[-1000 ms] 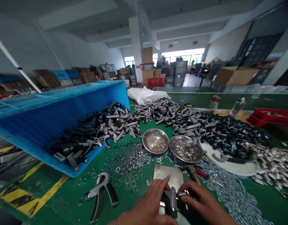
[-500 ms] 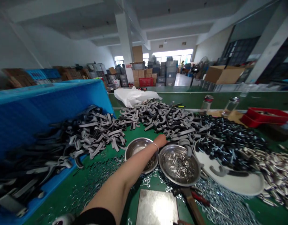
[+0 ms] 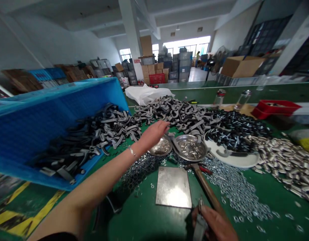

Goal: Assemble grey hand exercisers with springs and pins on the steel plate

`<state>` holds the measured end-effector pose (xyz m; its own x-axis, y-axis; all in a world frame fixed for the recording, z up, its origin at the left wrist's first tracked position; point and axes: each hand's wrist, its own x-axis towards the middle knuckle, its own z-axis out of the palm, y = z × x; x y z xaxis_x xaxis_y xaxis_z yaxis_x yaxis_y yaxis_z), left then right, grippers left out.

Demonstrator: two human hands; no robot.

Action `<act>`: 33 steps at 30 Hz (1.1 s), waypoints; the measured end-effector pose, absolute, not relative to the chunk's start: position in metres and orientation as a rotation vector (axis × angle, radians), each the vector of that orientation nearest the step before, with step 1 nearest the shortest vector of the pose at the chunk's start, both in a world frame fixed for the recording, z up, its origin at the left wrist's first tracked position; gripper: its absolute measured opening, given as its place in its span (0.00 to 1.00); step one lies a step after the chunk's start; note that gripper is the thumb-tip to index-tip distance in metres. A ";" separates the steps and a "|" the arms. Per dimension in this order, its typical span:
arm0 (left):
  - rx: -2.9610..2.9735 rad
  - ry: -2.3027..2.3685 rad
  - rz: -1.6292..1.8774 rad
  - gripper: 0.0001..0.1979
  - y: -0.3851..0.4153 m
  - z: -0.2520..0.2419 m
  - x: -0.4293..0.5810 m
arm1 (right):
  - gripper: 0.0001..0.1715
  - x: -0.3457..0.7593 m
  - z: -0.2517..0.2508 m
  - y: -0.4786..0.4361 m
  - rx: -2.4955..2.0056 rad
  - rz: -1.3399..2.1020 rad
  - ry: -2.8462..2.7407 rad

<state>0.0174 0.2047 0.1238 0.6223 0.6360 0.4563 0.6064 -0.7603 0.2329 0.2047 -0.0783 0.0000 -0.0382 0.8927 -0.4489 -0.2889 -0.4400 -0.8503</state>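
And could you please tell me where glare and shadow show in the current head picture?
Head view: glare whitens the lower part of the metal plate; same head view: the far windows look washed out; again in the head view, dark shadow falls on the green table beside the left forearm.

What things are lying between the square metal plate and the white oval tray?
In the head view, a hammer, a red-handled tool and scattered small metal rings lie between the plate and tray.
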 end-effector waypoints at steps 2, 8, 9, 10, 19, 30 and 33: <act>2.701 0.905 0.625 0.16 0.128 0.108 -0.010 | 0.32 0.204 0.001 -0.088 -1.374 1.541 -0.778; 1.816 0.800 0.315 0.16 -0.072 0.019 -0.065 | 0.29 0.184 0.010 -0.102 -1.573 1.376 -0.914; 1.565 0.741 0.347 0.16 -0.089 0.008 -0.069 | 0.28 0.179 0.011 -0.104 -1.564 1.363 -0.965; 1.333 0.679 0.382 0.16 -0.100 0.000 -0.070 | 0.28 0.175 0.011 -0.105 -1.555 1.334 -1.024; 1.108 1.158 0.824 0.21 -0.061 0.008 -0.025 | 0.21 0.154 0.011 -0.098 -1.607 0.972 -1.541; 1.252 1.208 0.794 0.26 -0.054 0.011 -0.006 | 0.15 0.143 0.019 -0.095 -1.665 0.740 -1.755; 1.265 1.218 0.730 0.27 -0.057 0.013 -0.003 | 0.16 0.142 0.015 -0.098 -1.681 0.703 -1.782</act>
